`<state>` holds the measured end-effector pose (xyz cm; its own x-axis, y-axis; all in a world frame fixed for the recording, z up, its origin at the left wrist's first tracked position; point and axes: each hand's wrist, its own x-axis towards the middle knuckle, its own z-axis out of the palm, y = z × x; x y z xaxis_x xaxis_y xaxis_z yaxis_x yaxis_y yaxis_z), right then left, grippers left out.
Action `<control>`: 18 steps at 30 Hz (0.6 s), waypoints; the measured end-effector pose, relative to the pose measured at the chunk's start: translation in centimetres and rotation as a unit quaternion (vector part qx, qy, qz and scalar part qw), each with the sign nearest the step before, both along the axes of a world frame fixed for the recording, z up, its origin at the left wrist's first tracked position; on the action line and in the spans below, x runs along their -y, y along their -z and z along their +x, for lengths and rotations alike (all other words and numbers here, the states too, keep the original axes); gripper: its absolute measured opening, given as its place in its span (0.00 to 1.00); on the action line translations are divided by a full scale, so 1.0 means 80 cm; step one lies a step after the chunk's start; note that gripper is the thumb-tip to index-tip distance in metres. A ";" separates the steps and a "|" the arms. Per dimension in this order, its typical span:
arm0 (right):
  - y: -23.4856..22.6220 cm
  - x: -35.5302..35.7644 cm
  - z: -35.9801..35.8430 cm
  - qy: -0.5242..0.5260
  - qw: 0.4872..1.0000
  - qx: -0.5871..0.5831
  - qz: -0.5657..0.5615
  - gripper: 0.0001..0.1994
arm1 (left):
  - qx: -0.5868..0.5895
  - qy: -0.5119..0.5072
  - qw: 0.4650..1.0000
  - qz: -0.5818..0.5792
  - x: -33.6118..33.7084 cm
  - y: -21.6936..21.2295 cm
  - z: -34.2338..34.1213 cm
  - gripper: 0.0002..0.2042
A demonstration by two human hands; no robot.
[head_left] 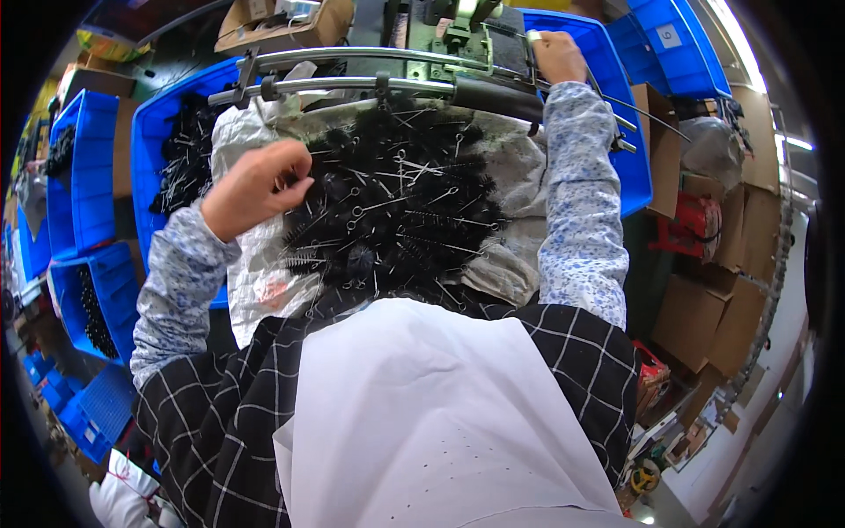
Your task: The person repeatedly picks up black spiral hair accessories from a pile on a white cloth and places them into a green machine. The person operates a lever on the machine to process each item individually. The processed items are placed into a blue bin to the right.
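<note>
A heap of black wire-handled brushes (387,211) with looped metal ends lies in front of me on a pale sack cloth (242,264). Over the heap's left edge hovers my left hand (260,187), its fingers curled in toward the thumb. Anything held between those fingertips is hidden. At the far right, my right hand (560,58) is closed around a lever (533,37) on the bench machine (458,40). Two metal rods (352,84) run leftward from this machine, beyond the heap.
To the left, a blue bin (145,132) holds more brushes, with further blue bins (88,176) beside it. Another blue bin (638,176) stands behind my right arm. A thin rod (647,114) juts out right of the machine. Cardboard boxes (695,317) line the right side.
</note>
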<state>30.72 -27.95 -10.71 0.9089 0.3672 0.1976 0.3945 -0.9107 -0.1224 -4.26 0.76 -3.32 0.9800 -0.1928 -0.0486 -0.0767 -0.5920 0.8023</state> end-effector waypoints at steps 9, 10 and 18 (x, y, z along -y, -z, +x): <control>-0.064 0.070 0.011 -0.001 0.995 0.078 -0.054 0.11 | 0.059 -0.088 0.976 -0.193 -0.067 -0.069 0.011 0.10; -0.080 0.075 0.003 0.056 0.984 0.158 -0.058 0.13 | 0.081 -0.088 0.969 -0.215 -0.058 -0.069 0.019 0.10; -0.139 -0.078 -0.234 -0.376 0.822 -0.325 0.280 0.13 | 0.240 -0.069 0.962 -0.112 0.065 -0.040 0.084 0.06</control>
<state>12.01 -21.69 0.39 0.4479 0.8896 0.0894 0.5058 -0.1697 -0.8458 2.47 -4.44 -0.13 0.8966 -0.0117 0.4427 -0.4022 -0.4395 0.8031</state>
